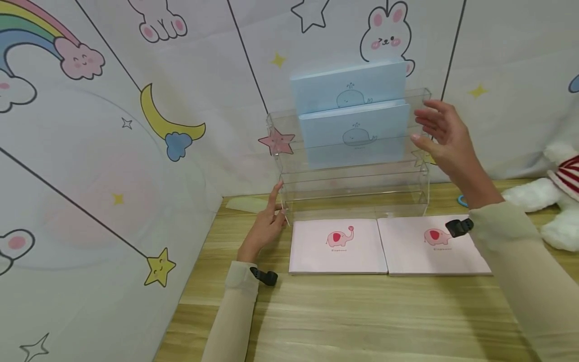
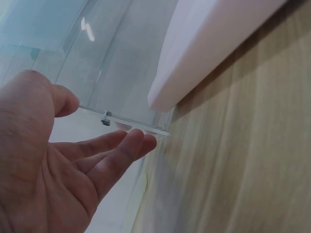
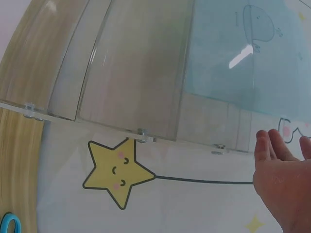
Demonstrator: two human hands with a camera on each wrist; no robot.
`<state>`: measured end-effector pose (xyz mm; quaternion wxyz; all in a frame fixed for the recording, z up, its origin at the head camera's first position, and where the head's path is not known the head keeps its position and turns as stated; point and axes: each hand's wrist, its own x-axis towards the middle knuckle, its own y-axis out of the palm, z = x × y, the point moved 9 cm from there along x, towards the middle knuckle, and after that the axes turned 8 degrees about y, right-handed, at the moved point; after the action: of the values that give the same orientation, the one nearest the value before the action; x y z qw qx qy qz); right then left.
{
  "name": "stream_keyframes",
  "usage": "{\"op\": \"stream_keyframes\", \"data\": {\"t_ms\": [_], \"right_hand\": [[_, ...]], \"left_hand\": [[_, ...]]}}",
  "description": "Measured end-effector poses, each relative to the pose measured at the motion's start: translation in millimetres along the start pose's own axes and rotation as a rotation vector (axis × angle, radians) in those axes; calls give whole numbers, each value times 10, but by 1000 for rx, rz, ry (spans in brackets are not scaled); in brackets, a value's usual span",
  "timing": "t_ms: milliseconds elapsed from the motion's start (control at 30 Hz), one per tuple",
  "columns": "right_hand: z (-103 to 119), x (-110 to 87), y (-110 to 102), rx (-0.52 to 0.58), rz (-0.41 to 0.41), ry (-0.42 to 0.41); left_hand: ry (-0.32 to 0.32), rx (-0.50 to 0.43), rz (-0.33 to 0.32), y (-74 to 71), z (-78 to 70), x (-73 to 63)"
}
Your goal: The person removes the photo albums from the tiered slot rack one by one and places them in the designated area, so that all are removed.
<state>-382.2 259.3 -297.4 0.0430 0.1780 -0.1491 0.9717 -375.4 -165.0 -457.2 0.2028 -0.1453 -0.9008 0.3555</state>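
A clear acrylic tiered rack (image 1: pixel 353 188) stands at the back of the table. Two light blue whale booklets lean in its upper tiers, the rear booklet (image 1: pixel 316 95) higher than the front booklet (image 1: pixel 323 136). Flat before the rack lie a left pink elephant booklet (image 1: pixel 312 256) and a right pink elephant booklet (image 1: pixel 413 256), side by side. My left hand (image 1: pixel 264 229) touches the rack's lower left side panel, its fingers extended in the left wrist view. Beside the upper right end is my right hand (image 1: pixel 445 136), holding nothing, fingers spread; whether it touches the panel I cannot tell.
A white plush toy (image 1: pixel 561 216) with red-striped clothing sits at the right. Near it is a small blue ring-shaped handle (image 1: pixel 462 200). A pale flat piece (image 1: pixel 246 203) lies behind my left hand. A printed cloth wall (image 1: pixel 217 65) rises directly behind the rack.
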Motion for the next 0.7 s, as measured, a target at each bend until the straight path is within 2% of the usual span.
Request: {"op": "stream_keyframes", "data": {"t_ms": [233, 700], "right_hand": [[2, 51, 58, -8, 12, 27], [96, 164, 103, 68, 10, -21]], "left_hand": [[4, -12, -7, -1, -3, -2], [5, -10, -7, -14, 14, 5]]}}
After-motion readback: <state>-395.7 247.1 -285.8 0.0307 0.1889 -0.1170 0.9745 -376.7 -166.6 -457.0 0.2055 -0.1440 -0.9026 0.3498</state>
